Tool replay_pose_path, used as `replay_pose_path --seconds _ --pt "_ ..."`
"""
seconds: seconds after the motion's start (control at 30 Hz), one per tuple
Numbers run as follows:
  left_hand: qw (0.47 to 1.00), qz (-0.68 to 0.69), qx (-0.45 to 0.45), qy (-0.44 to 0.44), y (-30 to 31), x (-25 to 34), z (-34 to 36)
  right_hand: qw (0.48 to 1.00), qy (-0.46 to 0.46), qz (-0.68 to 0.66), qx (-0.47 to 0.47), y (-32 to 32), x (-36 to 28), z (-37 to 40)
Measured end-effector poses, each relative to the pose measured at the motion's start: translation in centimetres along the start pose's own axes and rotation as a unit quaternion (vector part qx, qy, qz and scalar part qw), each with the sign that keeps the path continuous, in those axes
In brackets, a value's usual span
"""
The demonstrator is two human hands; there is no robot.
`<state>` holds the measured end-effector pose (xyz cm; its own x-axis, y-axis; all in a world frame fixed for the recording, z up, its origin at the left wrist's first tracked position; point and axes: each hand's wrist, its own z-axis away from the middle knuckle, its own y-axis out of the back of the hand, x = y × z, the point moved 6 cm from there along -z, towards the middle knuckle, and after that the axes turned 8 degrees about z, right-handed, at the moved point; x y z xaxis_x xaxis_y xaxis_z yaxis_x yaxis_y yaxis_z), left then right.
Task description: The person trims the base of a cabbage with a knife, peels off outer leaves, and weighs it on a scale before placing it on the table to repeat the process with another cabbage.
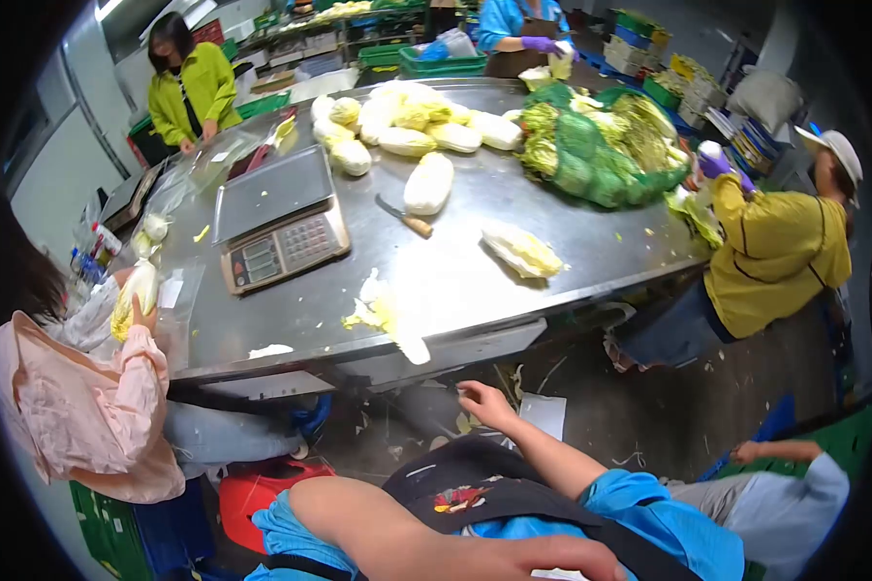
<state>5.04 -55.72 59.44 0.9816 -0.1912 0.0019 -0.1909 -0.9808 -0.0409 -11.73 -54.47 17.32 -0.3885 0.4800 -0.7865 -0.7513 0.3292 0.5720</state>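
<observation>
My right hand hangs in front of the steel table, fingers loosely bent and apart, holding nothing I can see. My left hand crosses my body at the bottom edge. Its fingers are cut off by the frame, and a sliver of something white shows beside it. On the table ahead lie a trimmed napa cabbage, some loose cabbage leaves and a whitish cabbage. A knife with a wooden handle rests beside that cabbage.
A weighing scale stands on the left, a pile of cabbages behind it. Green net sacks hold more cabbage. People stand around the table; one in pink holds a cabbage. A red stool and scraps are on the floor.
</observation>
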Motion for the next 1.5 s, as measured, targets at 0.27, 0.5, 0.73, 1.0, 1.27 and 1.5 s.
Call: replay_pose_path --seconds 0.27,0.5,0.73,1.0,1.27,1.5 --pt "0.961 -0.094 0.087 0.247 8.3 1.3 -1.1 0.999 0.025 -0.032 0.022 1.3 -10.3 -16.0" --pt "0.964 -0.250 0.029 0.087 17.7 -2.4 -0.9 0.956 -0.110 -0.032 0.270 11.4 -12.2 -33.9" --pt "0.759 -0.247 0.057 0.600 30.2 -8.8 12.8 0.932 -0.282 0.052 0.222 11.7 -11.2 -42.0" --pt "0.534 -0.165 0.358 0.748 36.1 -2.7 29.4 0.870 -0.106 -0.478 0.058 14.2 -7.2 -39.6" --pt "0.584 -0.515 -0.393 0.490 39.6 -7.1 18.2 0.740 -0.241 -0.521 -0.349 0.4 -19.9 -26.0" --pt "0.635 -0.157 0.076 0.752 46.3 -1.0 28.0 0.920 -0.108 -0.118 -0.357 -3.5 -16.2 -28.8"
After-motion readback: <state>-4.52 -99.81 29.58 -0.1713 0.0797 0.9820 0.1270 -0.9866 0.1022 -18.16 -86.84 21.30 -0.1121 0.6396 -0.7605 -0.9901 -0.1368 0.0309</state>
